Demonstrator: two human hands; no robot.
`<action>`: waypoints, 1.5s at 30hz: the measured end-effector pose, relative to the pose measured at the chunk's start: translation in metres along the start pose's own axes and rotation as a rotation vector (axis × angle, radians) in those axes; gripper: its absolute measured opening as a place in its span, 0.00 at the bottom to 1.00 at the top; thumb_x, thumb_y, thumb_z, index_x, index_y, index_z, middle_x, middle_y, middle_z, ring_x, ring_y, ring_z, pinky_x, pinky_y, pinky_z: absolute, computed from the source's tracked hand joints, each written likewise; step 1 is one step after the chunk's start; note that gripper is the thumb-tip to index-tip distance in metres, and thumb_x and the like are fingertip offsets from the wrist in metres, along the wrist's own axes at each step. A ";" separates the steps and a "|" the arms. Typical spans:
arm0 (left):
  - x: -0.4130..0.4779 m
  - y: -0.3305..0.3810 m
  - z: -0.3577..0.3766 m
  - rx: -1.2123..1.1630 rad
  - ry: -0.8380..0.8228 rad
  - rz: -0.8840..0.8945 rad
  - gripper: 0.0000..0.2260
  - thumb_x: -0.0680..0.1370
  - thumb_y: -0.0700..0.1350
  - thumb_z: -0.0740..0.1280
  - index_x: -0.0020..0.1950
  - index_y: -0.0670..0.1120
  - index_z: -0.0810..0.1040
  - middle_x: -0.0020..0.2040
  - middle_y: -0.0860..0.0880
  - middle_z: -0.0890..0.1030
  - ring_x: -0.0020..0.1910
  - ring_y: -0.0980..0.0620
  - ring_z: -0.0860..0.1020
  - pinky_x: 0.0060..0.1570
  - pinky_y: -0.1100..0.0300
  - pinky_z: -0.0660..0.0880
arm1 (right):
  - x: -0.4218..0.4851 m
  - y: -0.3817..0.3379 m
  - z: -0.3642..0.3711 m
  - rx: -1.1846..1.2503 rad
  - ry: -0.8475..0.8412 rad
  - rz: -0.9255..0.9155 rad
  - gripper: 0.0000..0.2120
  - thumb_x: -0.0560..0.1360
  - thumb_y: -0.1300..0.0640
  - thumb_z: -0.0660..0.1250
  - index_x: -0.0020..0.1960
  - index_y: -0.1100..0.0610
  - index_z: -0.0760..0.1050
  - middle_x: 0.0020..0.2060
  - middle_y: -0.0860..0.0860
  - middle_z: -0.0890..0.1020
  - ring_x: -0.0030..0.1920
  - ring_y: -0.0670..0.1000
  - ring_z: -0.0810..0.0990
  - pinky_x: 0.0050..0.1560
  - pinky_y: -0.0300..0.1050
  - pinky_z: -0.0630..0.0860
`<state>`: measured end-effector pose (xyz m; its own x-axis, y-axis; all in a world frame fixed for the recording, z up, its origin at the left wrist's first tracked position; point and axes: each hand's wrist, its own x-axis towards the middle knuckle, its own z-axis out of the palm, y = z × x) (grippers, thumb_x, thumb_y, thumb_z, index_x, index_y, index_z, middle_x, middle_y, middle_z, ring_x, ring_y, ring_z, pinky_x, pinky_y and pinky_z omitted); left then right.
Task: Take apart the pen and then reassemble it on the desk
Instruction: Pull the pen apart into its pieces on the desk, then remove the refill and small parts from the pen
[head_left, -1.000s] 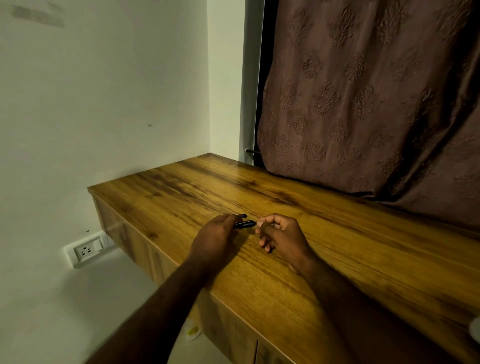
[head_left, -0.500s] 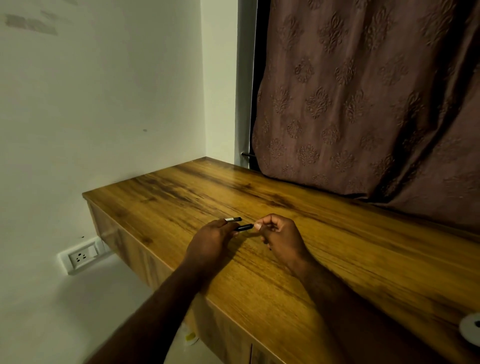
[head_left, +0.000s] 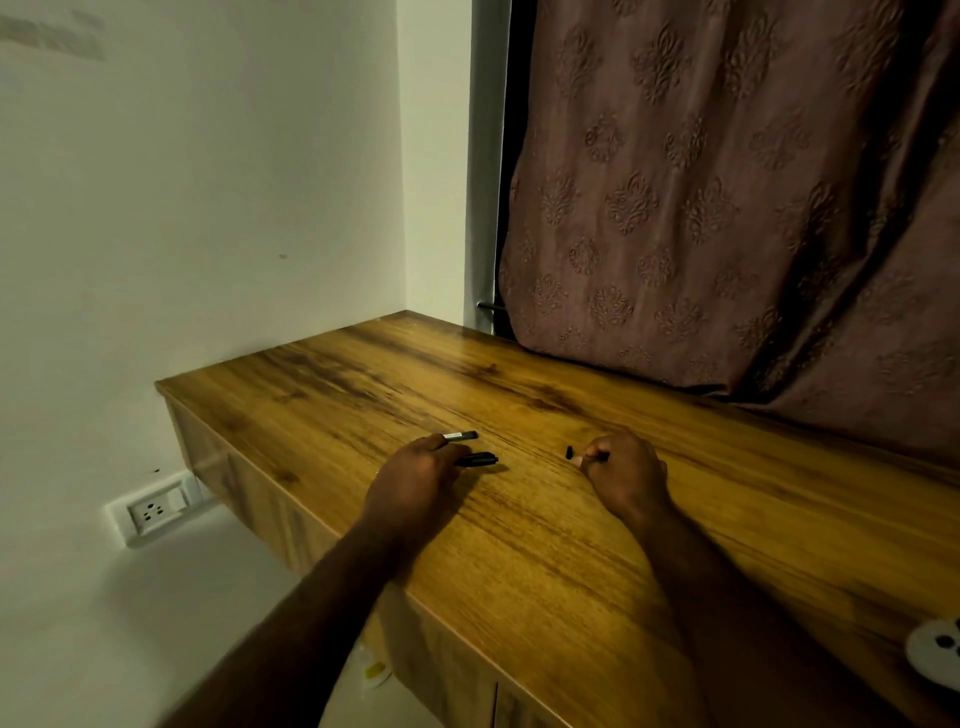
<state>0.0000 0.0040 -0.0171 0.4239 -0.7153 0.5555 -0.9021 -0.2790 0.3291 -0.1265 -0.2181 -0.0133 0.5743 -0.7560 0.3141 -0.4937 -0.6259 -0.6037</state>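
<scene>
My left hand (head_left: 415, 480) rests on the wooden desk (head_left: 545, 545) and pinches a black pen barrel (head_left: 480, 459) that points right. Just beyond its fingertips, a grey-and-black pen piece (head_left: 460, 436) lies on the desk; whether the fingers touch it I cannot tell. My right hand (head_left: 626, 475) is well to the right, fingers curled around a small black pen part (head_left: 570, 452) whose tip sticks out to the left. A bare stretch of desk separates the two hands.
A white wall runs along the left and a patterned brown curtain (head_left: 727, 208) hangs behind the desk. A white round object (head_left: 935, 647) sits at the desk's right edge. A wall socket (head_left: 153, 512) is below the desk's left end.
The two hands were together on the pen; my right hand has pulled away to the right with a small black part, while the barrel stays in my left hand.
</scene>
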 end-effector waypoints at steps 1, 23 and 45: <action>0.000 0.000 0.000 -0.007 0.010 0.007 0.13 0.76 0.53 0.65 0.60 0.53 0.80 0.59 0.49 0.81 0.52 0.51 0.80 0.49 0.58 0.78 | 0.000 0.000 -0.001 -0.020 -0.012 0.001 0.05 0.71 0.52 0.72 0.37 0.47 0.83 0.45 0.44 0.85 0.51 0.50 0.79 0.56 0.50 0.69; 0.000 -0.002 0.004 -0.001 0.038 0.011 0.13 0.75 0.47 0.69 0.59 0.48 0.81 0.57 0.45 0.82 0.51 0.48 0.81 0.51 0.53 0.79 | -0.002 0.008 -0.006 0.194 0.159 0.017 0.08 0.73 0.50 0.70 0.48 0.52 0.84 0.46 0.48 0.86 0.49 0.49 0.83 0.53 0.47 0.78; 0.005 -0.015 0.005 -0.027 -0.038 -0.098 0.06 0.73 0.43 0.68 0.47 0.50 0.84 0.43 0.50 0.84 0.44 0.52 0.80 0.45 0.59 0.77 | -0.016 -0.024 0.016 0.122 -0.284 -0.291 0.07 0.74 0.57 0.69 0.49 0.49 0.82 0.46 0.51 0.82 0.49 0.50 0.78 0.47 0.44 0.71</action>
<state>0.0158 0.0010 -0.0233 0.5059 -0.7097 0.4903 -0.8539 -0.3318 0.4010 -0.1132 -0.1881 -0.0150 0.8437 -0.4578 0.2802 -0.2136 -0.7653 -0.6072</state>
